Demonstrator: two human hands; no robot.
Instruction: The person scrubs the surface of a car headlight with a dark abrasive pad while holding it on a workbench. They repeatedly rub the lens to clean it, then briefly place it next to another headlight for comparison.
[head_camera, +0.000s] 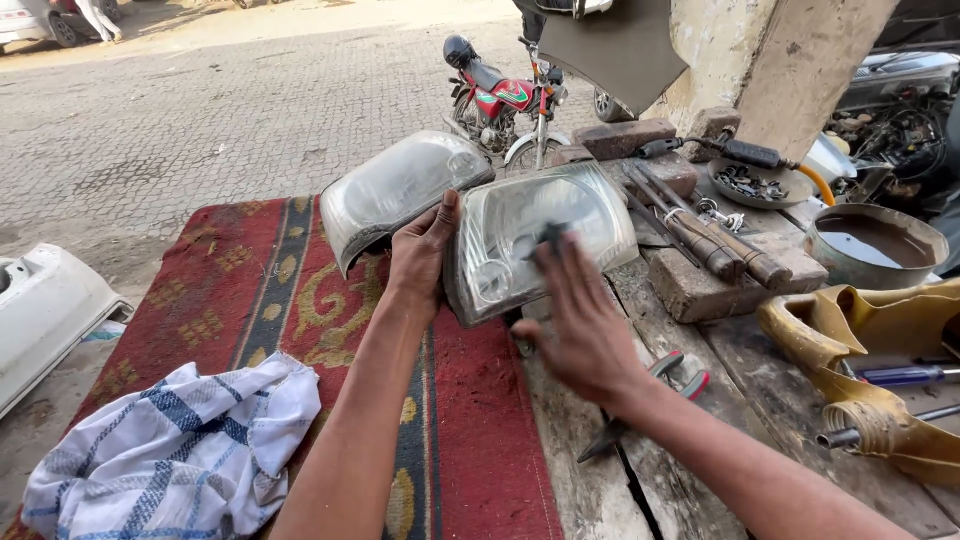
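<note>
Here the headlamp (500, 245) stands tilted on the worktop (590, 480) between both hands – left hand (420, 255) clasping its edge, right hand (580, 320) pressing a small dark piece (548, 238) on its lens

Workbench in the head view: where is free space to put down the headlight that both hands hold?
The red patterned rug is bare between the checked cloth and the left hand. Bare wood shows on the workbench below the pliers. The right side is crowded: bricks, hammers, metal bowl.
</note>
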